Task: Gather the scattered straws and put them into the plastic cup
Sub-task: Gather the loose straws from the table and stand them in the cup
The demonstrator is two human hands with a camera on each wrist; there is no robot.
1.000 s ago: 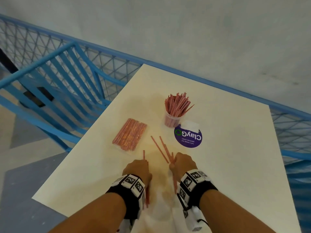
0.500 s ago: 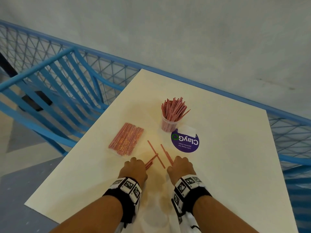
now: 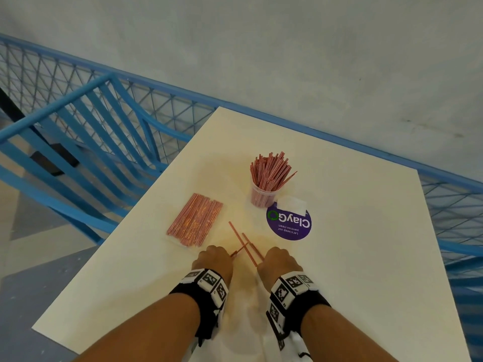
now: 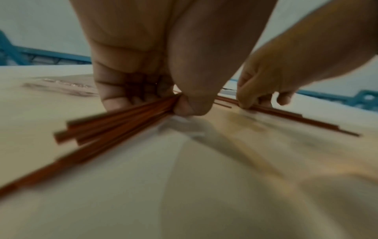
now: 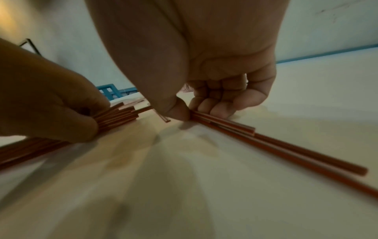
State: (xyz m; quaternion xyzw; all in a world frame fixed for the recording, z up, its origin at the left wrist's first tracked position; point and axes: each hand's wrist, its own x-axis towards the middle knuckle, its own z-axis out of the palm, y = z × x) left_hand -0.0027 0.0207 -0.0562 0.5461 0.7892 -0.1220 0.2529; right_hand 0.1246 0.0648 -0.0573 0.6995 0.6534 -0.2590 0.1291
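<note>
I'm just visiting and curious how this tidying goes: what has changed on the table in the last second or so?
The left hand turned its bunch of straws from pointing back toward the person to sideways, tips now toward the loose straws. The right hand kept pinching a few straws on the table. The plastic cup, flat straw pile and purple sticker stayed put.

I read "ClayGo", then "Let's keep our pantries clean.", upside down on the purple round sticker (image 3: 288,223) mid-tabletop.
</note>
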